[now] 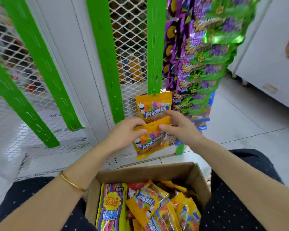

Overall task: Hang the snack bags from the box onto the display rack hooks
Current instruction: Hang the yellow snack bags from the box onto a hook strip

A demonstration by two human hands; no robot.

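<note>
The white mesh display rack (128, 47) carries green slotted strips (155, 47). A long column of purple and green bags (203, 64) hangs at the rack's right edge. Below, an open cardboard box (140, 172) sits between the person's knees, full of loose snack bags (145, 202). One yellow hung bag (152, 105) dangles from the lower end of the rightmost strip. Just beneath it, overlapping its bottom edge, a second yellow snack bag (150, 140) is held upright in front of the rack. The left grip (125, 132) is clamped on that bag's top left corner, the right grip (178, 125) on its top edge at the right. A gold bracelet (72, 182) circles the left wrist.
</note>
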